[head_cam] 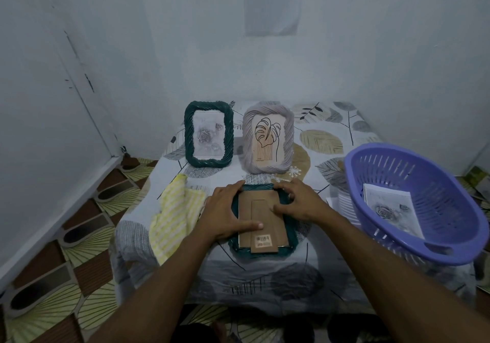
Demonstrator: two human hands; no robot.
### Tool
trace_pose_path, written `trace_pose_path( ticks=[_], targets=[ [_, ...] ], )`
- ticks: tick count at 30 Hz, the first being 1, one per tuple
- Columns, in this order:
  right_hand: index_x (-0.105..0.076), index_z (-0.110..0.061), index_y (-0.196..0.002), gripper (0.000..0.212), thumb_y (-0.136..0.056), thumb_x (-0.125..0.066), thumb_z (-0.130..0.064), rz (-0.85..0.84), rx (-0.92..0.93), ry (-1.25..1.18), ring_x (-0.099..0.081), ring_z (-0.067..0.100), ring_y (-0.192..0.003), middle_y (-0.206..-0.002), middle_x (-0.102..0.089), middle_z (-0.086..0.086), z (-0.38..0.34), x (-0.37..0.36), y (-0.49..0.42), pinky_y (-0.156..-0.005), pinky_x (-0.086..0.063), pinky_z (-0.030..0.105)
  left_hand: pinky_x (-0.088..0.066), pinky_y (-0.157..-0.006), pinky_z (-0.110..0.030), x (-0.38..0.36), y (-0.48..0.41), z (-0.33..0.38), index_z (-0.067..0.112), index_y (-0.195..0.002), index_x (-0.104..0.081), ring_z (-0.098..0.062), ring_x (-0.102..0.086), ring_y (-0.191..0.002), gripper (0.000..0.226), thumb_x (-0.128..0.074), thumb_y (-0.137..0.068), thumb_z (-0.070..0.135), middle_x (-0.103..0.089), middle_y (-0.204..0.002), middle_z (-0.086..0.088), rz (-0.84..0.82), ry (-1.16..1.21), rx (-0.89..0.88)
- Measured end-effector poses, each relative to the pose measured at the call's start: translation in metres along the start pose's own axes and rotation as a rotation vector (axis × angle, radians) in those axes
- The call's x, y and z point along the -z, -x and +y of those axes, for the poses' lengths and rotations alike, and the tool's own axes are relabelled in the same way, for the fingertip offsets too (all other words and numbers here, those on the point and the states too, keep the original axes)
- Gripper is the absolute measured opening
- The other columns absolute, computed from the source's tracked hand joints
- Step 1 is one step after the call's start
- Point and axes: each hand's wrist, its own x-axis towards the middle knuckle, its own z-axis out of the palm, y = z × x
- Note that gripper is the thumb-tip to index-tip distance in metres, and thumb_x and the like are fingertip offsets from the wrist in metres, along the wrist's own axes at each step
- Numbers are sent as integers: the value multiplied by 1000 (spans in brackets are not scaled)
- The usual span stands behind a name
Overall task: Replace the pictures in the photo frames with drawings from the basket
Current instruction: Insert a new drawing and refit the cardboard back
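Face-down frame point(267, 218), lower centre, lay lengthwise away from me; my left hand point(225, 215) pressed flat along its left side, my right hand point(297, 202) curled on its upper-right corner.

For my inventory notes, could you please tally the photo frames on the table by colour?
Dark green frames: 2 (standing dark green frame, face-down dark green frame)
Pale grey frame: 1
Total: 3
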Motion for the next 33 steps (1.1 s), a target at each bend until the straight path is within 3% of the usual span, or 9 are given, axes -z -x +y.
trace_pose_path(
  ticks=[8, 12, 16, 19, 22, 25, 27, 30, 33],
  targets=[
    [-48, -29, -138, 64, -81, -72, -42, 22, 29, -4, -44, 13, -101, -108, -39, -2, 4, -3, 2, -84, -34, 23, -36, -105, -32, 0, 3, 1, 32, -147, -28, -6, -38, -125, 117, -72, -49, 78, -47, -138, 15, 24, 72, 25],
    [-47, -29, -140, 64, -82, -73, -34, 79, 77, -112, -50, 17, -105, -117, -45, 2, 7, 1, 18, -85, -38, 24, -33, -111, -35, 9, 9, -2, 29, -144, -37, -9, -35, -134, 96, -58, -65, 78, -37, -148, 9, -27, 80, 7],
    [-66, -22, -120, 44, -79, -76, -33, 114, 180, 11, -44, 20, -116, -125, -50, 4, 8, 2, 46, -96, -36, 31, -43, -105, -36, 22, 29, -4, 19, -125, -61, -11, -46, -126, 74, -61, -68, 67, -47, -141, 3, -60, 54, -56],
    [-72, -23, -111, 35, -78, -77, -34, 48, 213, 43, -49, 20, -113, -121, -58, 2, 5, 6, 66, -95, -39, 31, -44, -104, -34, 27, 42, -2, 14, -122, -65, -12, -52, -121, 60, -77, -71, 44, -55, -136, -1, -149, 57, -69],
    [-74, -19, -108, 30, -79, -77, -28, 4, 210, 57, -56, 19, -111, -122, -62, 3, 2, 10, 79, -92, -40, 24, -41, -106, -30, 27, 50, 1, 14, -118, -67, -12, -51, -122, 45, -81, -75, 24, -55, -137, -1, -164, 54, -75],
    [-76, -18, -98, 17, -82, -74, -21, 25, 172, 38, -57, 19, -114, -127, -61, 3, 0, 9, 88, -90, -43, 24, -41, -98, -24, 26, 55, 5, 18, -89, -71, -12, -52, -118, 19, -81, -74, 22, -56, -133, -3, -71, -10, -77],
    [-77, -19, -90, 9, -83, -72, -20, 32, 152, 48, -56, 20, -116, -130, -59, 3, -1, 6, 93, -94, -46, 30, -41, -97, -24, 24, 60, 9, 23, -73, -66, -10, -52, -117, 15, -80, -75, 23, -57, -129, -1, -33, -38, -73],
    [-77, -19, -87, 8, -81, -74, -23, 71, 128, 48, -55, 19, -117, -131, -58, 4, -2, 0, 102, -97, -46, 33, -46, -98, -33, 19, 67, 10, 26, -67, -65, -11, -54, -115, 18, -81, -73, 26, -60, -124, -2, 22, -27, -64],
    [-75, -17, -89, 17, -77, -78, -29, 112, 98, 30, -55, 18, -117, -128, -59, 4, -4, -8, 110, -96, -44, 29, -47, -94, -34, 12, 73, 10, 16, -71, -70, -13, -55, -112, 20, -83, -71, 31, -61, -121, -1, 46, -8, -56]
  ],
)
